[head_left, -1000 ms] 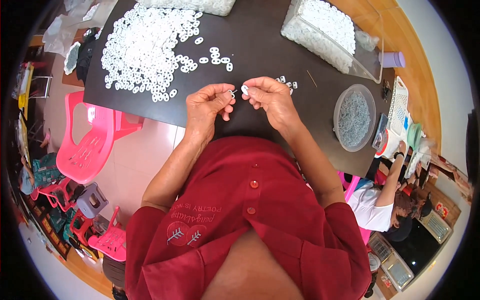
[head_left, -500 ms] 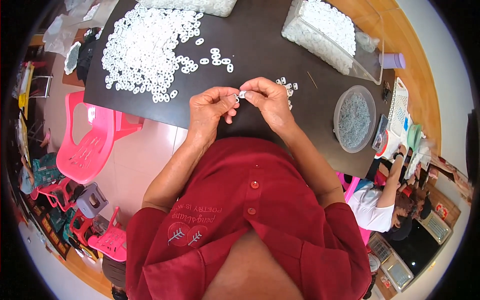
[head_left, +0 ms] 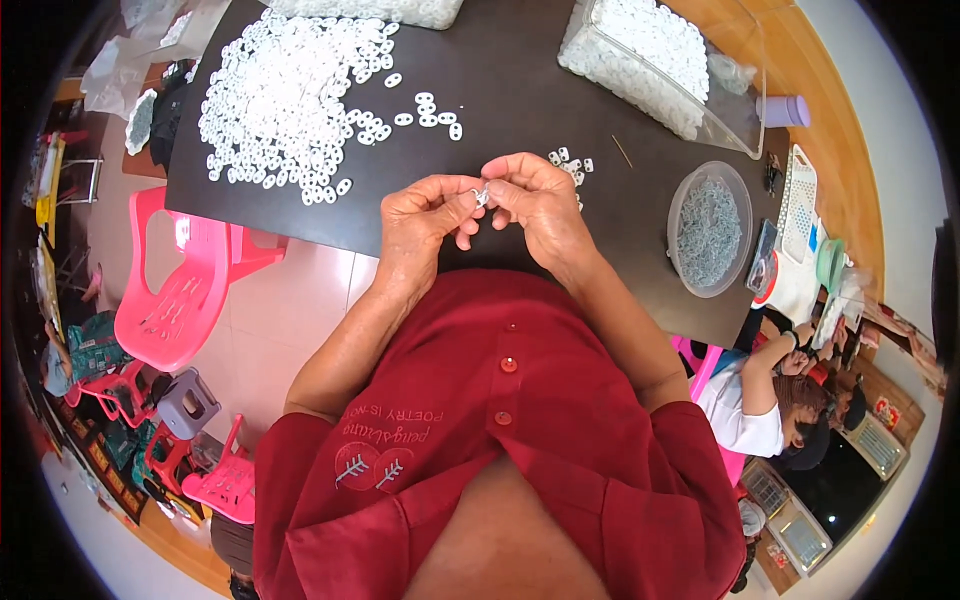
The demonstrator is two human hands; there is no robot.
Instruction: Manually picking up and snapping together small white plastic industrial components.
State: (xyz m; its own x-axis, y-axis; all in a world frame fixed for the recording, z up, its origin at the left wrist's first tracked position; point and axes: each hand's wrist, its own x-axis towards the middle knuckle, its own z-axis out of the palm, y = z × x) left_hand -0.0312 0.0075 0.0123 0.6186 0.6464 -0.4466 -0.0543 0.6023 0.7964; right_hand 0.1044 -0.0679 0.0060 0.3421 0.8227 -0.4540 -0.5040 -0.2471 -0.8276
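My left hand (head_left: 418, 212) and my right hand (head_left: 537, 208) meet over the near edge of the dark table. Between their thumbs and fingertips is a small white plastic piece (head_left: 481, 198), partly covered by the fingers; both hands are closed on it. Whether it is one part or two pressed together, I cannot tell. Just beyond my right hand lies a small group of white pieces (head_left: 565, 158). A big heap of white oval pieces with two holes (head_left: 275, 110) spreads over the left of the table, with a few loose ones (head_left: 427, 110) near it.
A clear bin of white pieces (head_left: 640, 75) stands at the far right, another bin (head_left: 380, 8) at the far edge. To my right sits a round tub of small greyish parts (head_left: 708, 235). A thin stick (head_left: 622, 150) lies between. A pink chair (head_left: 165, 290) stands left; another person (head_left: 750, 395) sits right.
My fingertips have shifted slightly around the white piece, the right thumb and fingers turning at it. At right, the other person's arm has bent and drawn in.
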